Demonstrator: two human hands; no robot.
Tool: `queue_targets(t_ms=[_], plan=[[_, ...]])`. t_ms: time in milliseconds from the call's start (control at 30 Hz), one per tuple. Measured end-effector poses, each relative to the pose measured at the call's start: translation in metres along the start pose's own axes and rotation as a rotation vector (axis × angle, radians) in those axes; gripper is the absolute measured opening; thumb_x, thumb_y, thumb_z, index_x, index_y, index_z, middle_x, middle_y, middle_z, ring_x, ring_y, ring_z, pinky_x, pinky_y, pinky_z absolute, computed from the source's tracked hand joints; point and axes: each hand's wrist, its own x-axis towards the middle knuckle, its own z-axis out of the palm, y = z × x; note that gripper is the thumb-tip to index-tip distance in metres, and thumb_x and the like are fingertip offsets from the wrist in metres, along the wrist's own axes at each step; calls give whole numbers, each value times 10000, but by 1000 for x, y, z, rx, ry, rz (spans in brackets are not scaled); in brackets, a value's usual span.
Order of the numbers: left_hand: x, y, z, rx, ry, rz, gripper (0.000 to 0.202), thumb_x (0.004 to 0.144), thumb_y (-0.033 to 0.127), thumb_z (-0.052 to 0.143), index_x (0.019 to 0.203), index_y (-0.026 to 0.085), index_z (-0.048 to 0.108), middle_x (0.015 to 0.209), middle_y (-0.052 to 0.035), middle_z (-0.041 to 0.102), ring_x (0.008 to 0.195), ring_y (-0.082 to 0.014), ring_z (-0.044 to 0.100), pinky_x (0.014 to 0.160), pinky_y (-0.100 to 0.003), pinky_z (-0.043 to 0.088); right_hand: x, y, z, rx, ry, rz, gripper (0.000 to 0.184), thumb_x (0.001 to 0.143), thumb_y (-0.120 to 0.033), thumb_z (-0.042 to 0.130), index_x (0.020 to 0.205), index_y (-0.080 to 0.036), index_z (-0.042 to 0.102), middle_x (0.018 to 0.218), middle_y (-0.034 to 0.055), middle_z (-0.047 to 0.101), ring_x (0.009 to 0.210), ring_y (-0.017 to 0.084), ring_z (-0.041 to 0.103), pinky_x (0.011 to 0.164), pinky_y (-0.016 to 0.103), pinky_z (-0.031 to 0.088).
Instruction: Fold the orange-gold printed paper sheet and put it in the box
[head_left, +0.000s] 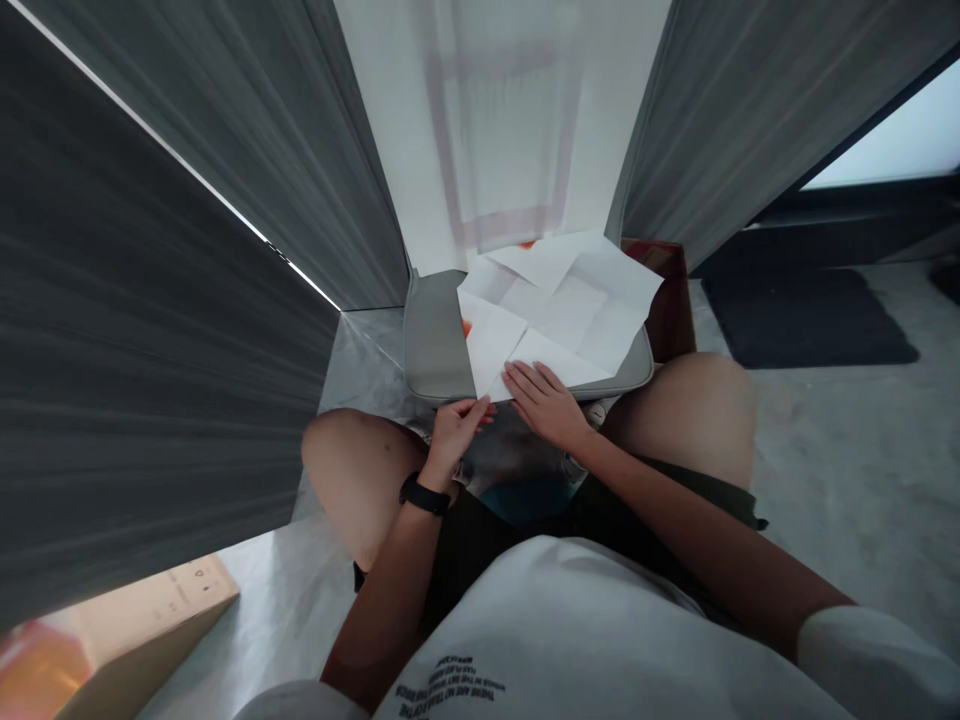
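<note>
A large sheet of white paper (559,305) with several folded-in flaps and creases lies on a grey padded seat (433,345) in front of me. Small orange-red patches show at its left and top edges. My left hand (459,432) pinches the paper's near corner between thumb and fingers, just over the seat's front edge. Flat on the near flap, to the right of that corner, rests my right hand (546,402), its fingers stretched out side by side. A black band circles my left wrist.
Grey curtains (225,150) hang on both sides, and a white panel (510,130) stands behind the seat. Beside the seat at right is a reddish box (671,300). A dark mat (810,318) lies on the floor further right; a cardboard box (157,620) sits at lower left.
</note>
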Motion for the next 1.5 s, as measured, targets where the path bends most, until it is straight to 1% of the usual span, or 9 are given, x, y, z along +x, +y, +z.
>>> queue_targets(t_ms=[167, 433, 733, 833, 933, 1067, 1233, 1367, 1500], plan=[[1, -1, 1, -21, 9, -8, 519, 758, 690, 779, 822, 176, 810, 887, -112, 811, 774, -218, 738, 639, -281, 504, 1, -1, -1, -12, -6, 4, 588, 1068, -218, 426, 1641, -100, 363, 1640, 168, 452, 1540, 285, 420, 1277, 537, 346], [0, 0, -1, -2, -1, 37, 549, 762, 715, 762, 839, 174, 813, 883, -111, 806, 746, -202, 705, 668, -293, 511, 2, -1, -4, 7, -17, 3, 607, 1075, -232, 428, 1657, -99, 320, 1645, 176, 442, 1546, 288, 409, 1291, 554, 316], [-2, 2, -1, 6, -5, 63, 588, 749, 752, 742, 817, 171, 798, 838, -90, 787, 703, -181, 668, 679, -296, 508, 1, -23, -4, 79, -71, -25, 645, 1063, -250, 471, 1670, -122, 294, 1674, 160, 402, 1570, 276, 368, 1301, 532, 312], [-4, 4, -3, 8, -17, 42, 551, 754, 716, 760, 817, 170, 804, 861, -98, 792, 708, -174, 668, 677, -287, 509, -7, -12, -7, 74, -82, -18, 668, 1061, -264, 479, 1678, -121, 267, 1686, 157, 379, 1577, 278, 354, 1304, 527, 307], [-5, 6, -5, 6, -18, 23, 519, 755, 686, 776, 819, 173, 814, 881, -113, 799, 723, -176, 676, 663, -276, 503, -22, 10, -14, 31, -77, 27, 676, 1067, -279, 472, 1684, -121, 246, 1699, 156, 353, 1588, 280, 331, 1305, 522, 302], [-6, 7, -6, -8, -13, 2, 549, 712, 710, 794, 813, 171, 818, 884, -126, 803, 721, -178, 678, 643, -273, 498, -45, 41, -27, -26, -86, 84, 685, 1070, -296, 472, 1689, -132, 231, 1705, 156, 340, 1591, 289, 322, 1298, 531, 315], [-6, 8, -7, -18, -7, -25, 583, 653, 739, 816, 801, 175, 817, 895, -129, 806, 710, -174, 677, 624, -264, 492, -65, 63, -38, -31, -91, 135, 713, 1065, -318, 483, 1691, -114, 212, 1714, 172, 313, 1600, 304, 296, 1304, 550, 304], [-7, 10, -7, 8, 8, -18, 596, 645, 753, 813, 790, 175, 807, 885, -132, 804, 722, -189, 689, 623, -267, 497, -73, 68, -39, -38, -71, 209, 764, 1046, -331, 522, 1687, -70, 198, 1708, 213, 301, 1605, 334, 276, 1301, 584, 294], [-7, 17, -13, 69, 103, 58, 620, 643, 787, 773, 784, 184, 794, 826, -109, 797, 723, -208, 698, 631, -276, 509, -77, 50, -35, -84, -28, 316, 816, 1024, -308, 553, 1689, -48, 158, 1694, 249, 312, 1593, 353, 300, 1287, 601, 314]])
